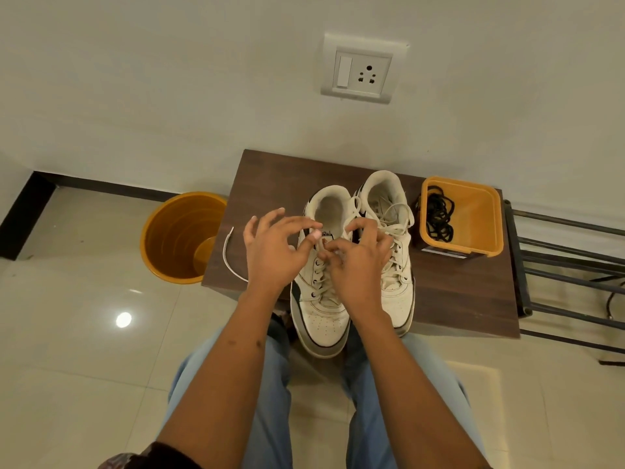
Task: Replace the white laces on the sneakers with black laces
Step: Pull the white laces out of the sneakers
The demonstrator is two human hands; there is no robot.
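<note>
Two white sneakers stand side by side on a dark wooden table (270, 184), toes toward me. Both of my hands work at the top eyelets of the left sneaker (323, 316). My right hand (360, 265) has its fingers curled and pinches the white lace (319, 280) near the tongue. My left hand (274, 252) has its fingers spread, with the thumb tip against the tongue's top. A loose end of white lace (227, 255) trails over the table to the left. The right sneaker (395, 265) is still laced in white. The black laces (439, 214) lie bundled in an orange container (480, 225).
An orange bucket (179, 238) stands on the tiled floor left of the table. A dark metal rack (568, 265) sits to the right of the table. A white wall with a socket plate (362, 71) is behind. My knees in blue jeans are below the table's front edge.
</note>
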